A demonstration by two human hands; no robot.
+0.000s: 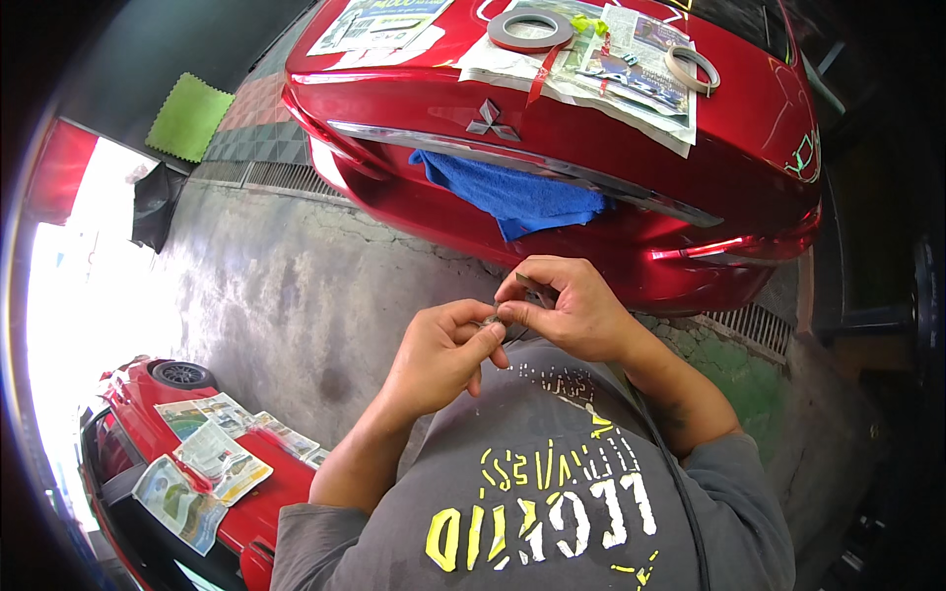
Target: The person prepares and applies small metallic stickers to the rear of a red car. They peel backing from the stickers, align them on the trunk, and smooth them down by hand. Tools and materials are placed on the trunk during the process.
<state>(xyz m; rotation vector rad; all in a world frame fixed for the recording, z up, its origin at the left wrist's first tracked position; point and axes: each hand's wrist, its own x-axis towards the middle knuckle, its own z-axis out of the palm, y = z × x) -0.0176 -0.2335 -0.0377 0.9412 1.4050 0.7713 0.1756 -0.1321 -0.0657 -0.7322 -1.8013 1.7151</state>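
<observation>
In front of my chest, my left hand point(447, 351) pinches a small, shiny piece point(491, 320) between thumb and fingertips. The piece is too small and covered to identify. My right hand point(573, 306) meets it there, its thumb and index fingertip at the same piece. A thin dark strip point(533, 287) is tucked in the fingers of that hand; its full shape is hidden. Beyond both hands is the rear of a red car point(414, 199) with a chrome Mitsubishi emblem point(493, 122). A blue cloth point(517, 193) hangs under the chrome trim.
Newspaper point(684, 137) on the trunk lid bears a roll of red-backed tape point(530, 31), chrome lettering point(635, 85) and a masking tape roll point(692, 70). Another red car point(255, 510) with newspaper sheets point(222, 462) stands lower left. Drain grates point(292, 177) cross the concrete floor point(310, 281).
</observation>
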